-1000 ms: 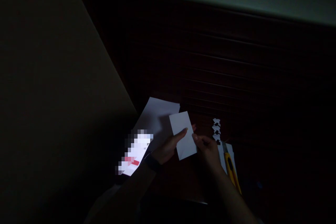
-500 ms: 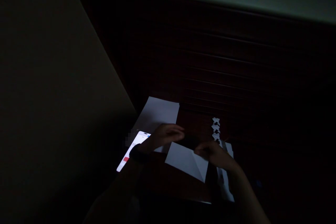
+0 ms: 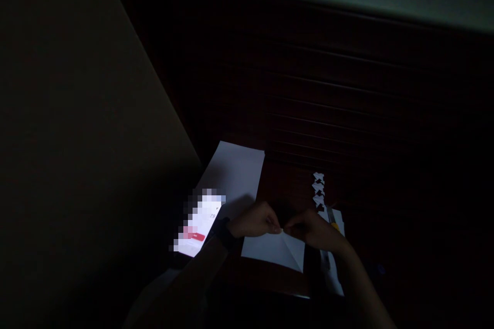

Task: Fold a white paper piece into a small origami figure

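A small white paper piece (image 3: pixel 276 249) lies flat on a dark red table, with diagonal creases running to its far edge. My left hand (image 3: pixel 257 220) and my right hand (image 3: pixel 312 229) meet at the middle of that far edge. Both have fingers closed and pinch the paper's edge between fingertips. A dark band sits on my left wrist. The scene is very dim.
A lit phone (image 3: pixel 198 226) lies left of my left hand, partly on a larger white sheet (image 3: pixel 235 175). A row of small folded white pieces (image 3: pixel 318 191) stands at the right. A yellow utility knife (image 3: pixel 332 221) rests on paper by my right wrist.
The paper was held up in both hands a second ago. It has been laid flat on the table, and both hands have come together to pinch its far edge.
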Motion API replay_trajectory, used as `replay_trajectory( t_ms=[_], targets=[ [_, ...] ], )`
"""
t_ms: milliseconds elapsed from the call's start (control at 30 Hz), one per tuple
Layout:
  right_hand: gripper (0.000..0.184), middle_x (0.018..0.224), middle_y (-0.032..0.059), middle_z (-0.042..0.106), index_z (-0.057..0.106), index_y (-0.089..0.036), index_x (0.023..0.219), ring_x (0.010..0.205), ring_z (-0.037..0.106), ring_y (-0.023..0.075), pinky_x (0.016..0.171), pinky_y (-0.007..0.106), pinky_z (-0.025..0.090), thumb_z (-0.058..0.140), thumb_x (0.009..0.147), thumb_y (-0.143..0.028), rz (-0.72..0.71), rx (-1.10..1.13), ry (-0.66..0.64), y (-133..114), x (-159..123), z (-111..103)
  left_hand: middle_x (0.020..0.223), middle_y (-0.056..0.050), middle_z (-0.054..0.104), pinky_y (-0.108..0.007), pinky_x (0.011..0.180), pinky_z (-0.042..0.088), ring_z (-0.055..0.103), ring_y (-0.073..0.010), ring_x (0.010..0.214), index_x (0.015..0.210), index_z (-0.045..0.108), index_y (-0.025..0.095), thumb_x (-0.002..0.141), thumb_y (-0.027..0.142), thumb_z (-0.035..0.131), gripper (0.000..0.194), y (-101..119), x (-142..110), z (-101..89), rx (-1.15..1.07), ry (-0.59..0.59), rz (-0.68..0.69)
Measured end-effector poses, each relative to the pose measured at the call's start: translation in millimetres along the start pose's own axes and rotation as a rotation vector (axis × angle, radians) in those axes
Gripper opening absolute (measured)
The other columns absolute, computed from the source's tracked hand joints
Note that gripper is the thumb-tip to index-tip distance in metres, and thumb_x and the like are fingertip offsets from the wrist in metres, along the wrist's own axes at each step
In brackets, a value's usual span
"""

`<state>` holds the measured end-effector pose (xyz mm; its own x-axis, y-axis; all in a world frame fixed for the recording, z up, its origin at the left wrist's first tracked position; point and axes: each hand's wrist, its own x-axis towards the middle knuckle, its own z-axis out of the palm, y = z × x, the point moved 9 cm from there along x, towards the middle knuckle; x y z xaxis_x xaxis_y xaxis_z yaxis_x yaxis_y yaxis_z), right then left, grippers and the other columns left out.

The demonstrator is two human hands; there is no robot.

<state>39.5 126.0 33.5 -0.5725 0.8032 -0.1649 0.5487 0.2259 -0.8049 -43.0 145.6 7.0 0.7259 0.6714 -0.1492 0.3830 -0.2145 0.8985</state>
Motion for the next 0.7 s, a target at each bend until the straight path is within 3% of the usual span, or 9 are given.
replay_trajectory(
  t_ms=[133, 333, 500, 600, 700],
  targets=[
    [0.021, 0.06, -0.0027, 0.062, 0.068, -0.017, 0.07, 0.054, 0.052, 0.012, 0.049, 0.021, 0.036, 0.049, 0.076, -0.021, 0.047, -0.006, -0.019, 8, -7, -6, 0.072, -0.004, 0.07, -0.021, 0.059, 0.042, 0.062, -0.0154, 0.066, 0.072, 0.07, 0.014, 0.068, 0.032, 0.063, 0.019, -7, -2, -3.9, -0.08, -0.032, -0.05],
    [0.021, 0.066, 0.0009, 0.067, 0.069, -0.018, 0.071, 0.064, 0.06, 0.0162, 0.059, 0.025, 0.044, 0.049, 0.076, -0.021, 0.107, 0.153, 0.012, 24, -23, -29, 0.075, -0.004, 0.07, -0.023, 0.061, 0.044, 0.063, -0.0169, 0.069, 0.074, 0.07, 0.016, 0.066, 0.033, 0.064, 0.02, -16, -6, -22.8, -0.109, 0.019, -0.065],
    [0.022, 0.077, 0.0046, 0.068, 0.068, -0.018, 0.08, 0.074, 0.061, 0.0201, 0.066, 0.03, 0.045, 0.053, 0.076, -0.034, 0.151, 0.181, 0.368, 35, -22, -60, 0.075, -0.006, 0.069, -0.023, 0.059, 0.043, 0.062, -0.0171, 0.069, 0.075, 0.07, 0.015, 0.068, 0.034, 0.062, 0.021, -13, -5, -33.0, -0.12, 0.08, -0.052],
    [0.034, 0.082, 0.0055, 0.068, 0.067, -0.018, 0.092, 0.076, 0.06, 0.021, 0.065, 0.029, 0.045, 0.062, 0.068, -0.041, 0.171, 0.225, 0.493, 31, -12, -54, 0.077, -0.006, 0.069, -0.023, 0.06, 0.042, 0.061, -0.0173, 0.07, 0.078, 0.07, 0.015, 0.07, 0.034, 0.06, 0.023, -5, -4, -35.4, -0.161, 0.132, -0.043],
    [0.034, 0.063, 0.0036, 0.064, 0.068, -0.015, 0.075, 0.055, 0.056, 0.0156, 0.048, 0.023, 0.04, 0.058, 0.069, -0.047, 0.257, 0.33, 0.533, 32, -4, -40, 0.078, -0.005, 0.069, -0.023, 0.059, 0.041, 0.06, -0.017, 0.071, 0.081, 0.07, 0.015, 0.073, 0.035, 0.057, 0.025, 5, -4, -35.7, -0.203, 0.161, -0.036]
  ],
)
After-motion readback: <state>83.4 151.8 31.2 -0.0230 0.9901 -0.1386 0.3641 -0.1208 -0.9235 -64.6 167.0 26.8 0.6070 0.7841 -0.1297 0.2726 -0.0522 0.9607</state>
